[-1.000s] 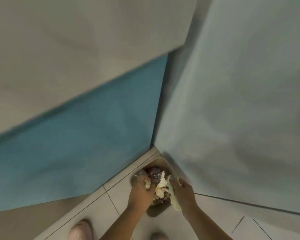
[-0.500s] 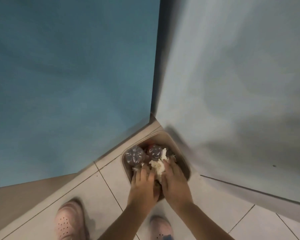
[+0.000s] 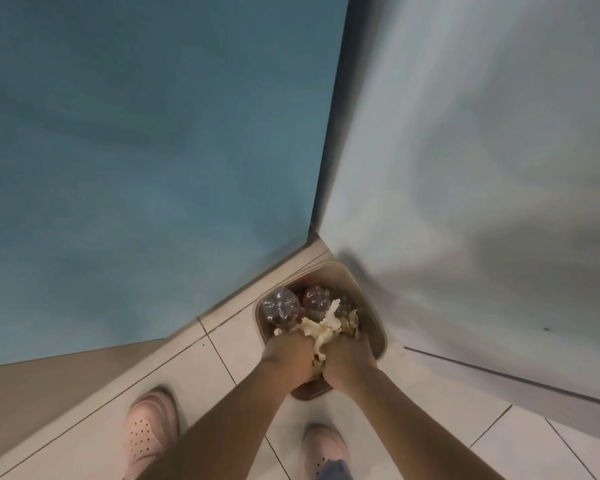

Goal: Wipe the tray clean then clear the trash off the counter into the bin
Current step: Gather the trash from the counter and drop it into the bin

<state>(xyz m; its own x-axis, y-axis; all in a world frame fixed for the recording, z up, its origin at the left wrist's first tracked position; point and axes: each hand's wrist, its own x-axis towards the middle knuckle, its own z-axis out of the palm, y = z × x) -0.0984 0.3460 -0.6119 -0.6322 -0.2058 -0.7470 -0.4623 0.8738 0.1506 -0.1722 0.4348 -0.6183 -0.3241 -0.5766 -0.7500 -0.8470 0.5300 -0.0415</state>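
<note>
A brown bin stands on the tiled floor in the corner between a blue wall and a pale surface. Inside it lie clear plastic bottles and crumpled whitish trash. My left hand and my right hand are side by side over the bin's near half, both closed on the crumpled whitish trash between them. The near rim of the bin is hidden under my hands.
A blue wall rises on the left and a pale grey surface on the right. My two pink shoes stand on the white floor tiles just before the bin.
The view has tipped down and the bin has come closer. My hands have pushed down together over the bin, still gripping the crumpled trash.
</note>
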